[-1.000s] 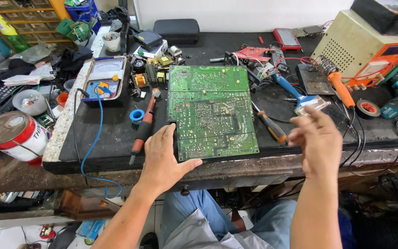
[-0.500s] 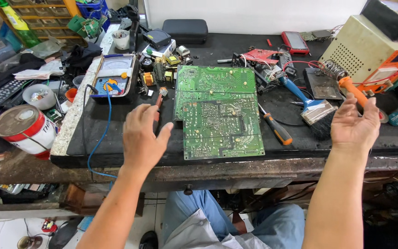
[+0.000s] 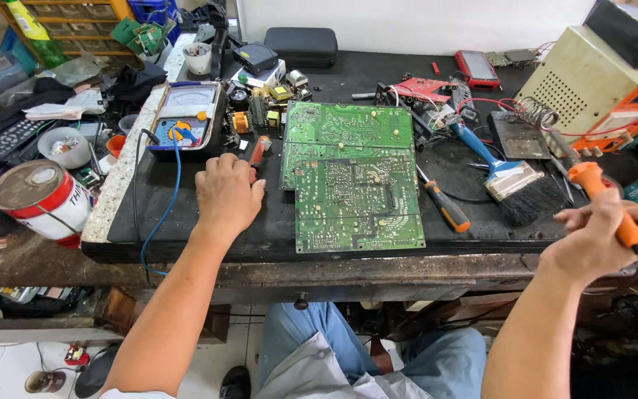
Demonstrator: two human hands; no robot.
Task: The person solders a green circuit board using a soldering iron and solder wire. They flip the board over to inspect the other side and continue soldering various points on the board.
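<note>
Orange-handled soldering iron [image 3: 605, 199] gripped in right hand [image 3: 592, 240] fingers; left hand [image 3: 224, 193] closed over red-handled screwdriver [image 3: 258, 151], green circuit board [image 3: 352, 181] just beside fingertips

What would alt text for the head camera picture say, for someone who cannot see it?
Seen from above, a person's right hand holds an orange-handled soldering iron at the edge of a cluttered black workbench. The left hand rests on a red-handled tool beside a large green circuit board. A blue-handled brush lies to the right.
</note>
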